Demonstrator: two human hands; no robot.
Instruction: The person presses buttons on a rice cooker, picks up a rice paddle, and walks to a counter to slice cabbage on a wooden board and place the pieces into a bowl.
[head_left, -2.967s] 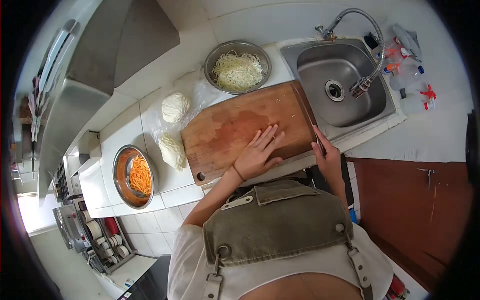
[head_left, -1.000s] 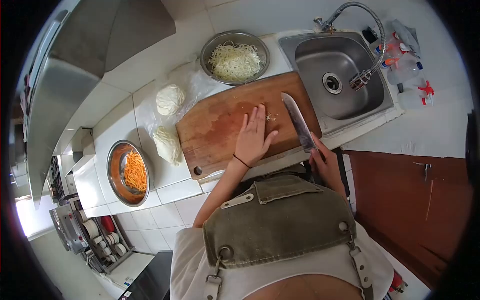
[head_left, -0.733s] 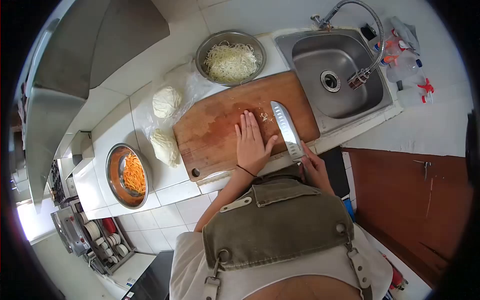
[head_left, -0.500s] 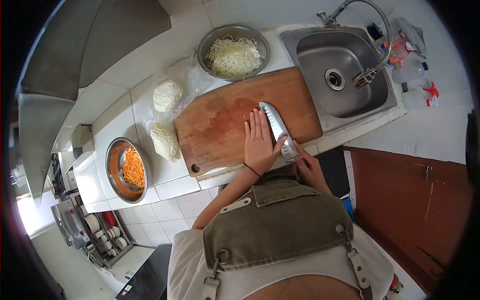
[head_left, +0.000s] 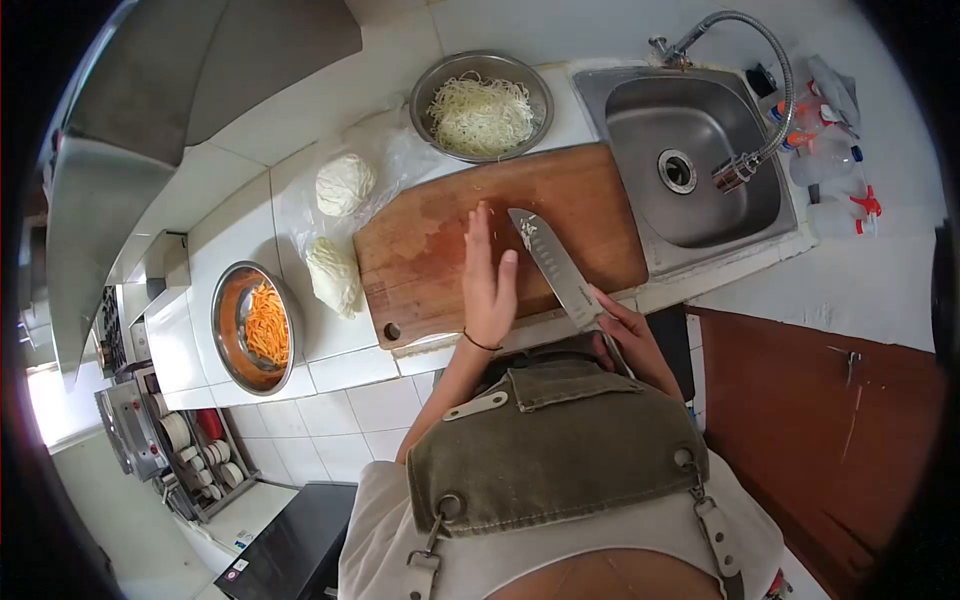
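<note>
My right hand grips the handle of a broad kitchen knife at the board's near edge. The blade points away from me over the wooden cutting board, with small pale shreds stuck near its tip. To the left of the blade, my left hand is turned on its side above the board, fingers straight and thumb apart, holding nothing. Wet dark patches and a few tiny scraps mark the board. Two cabbage pieces, one farther back and one nearer, lie left of it.
Behind the board stands a metal bowl of shredded cabbage. Another bowl with carrot strips sits at the left counter edge. A clear plastic bag lies under the cabbage. A steel sink and bottles are on the right.
My left hand has left the knife blade, moved left and turned onto its side. The knife, still in my right hand, now shows more of its flat face and pale shreds near the tip.
</note>
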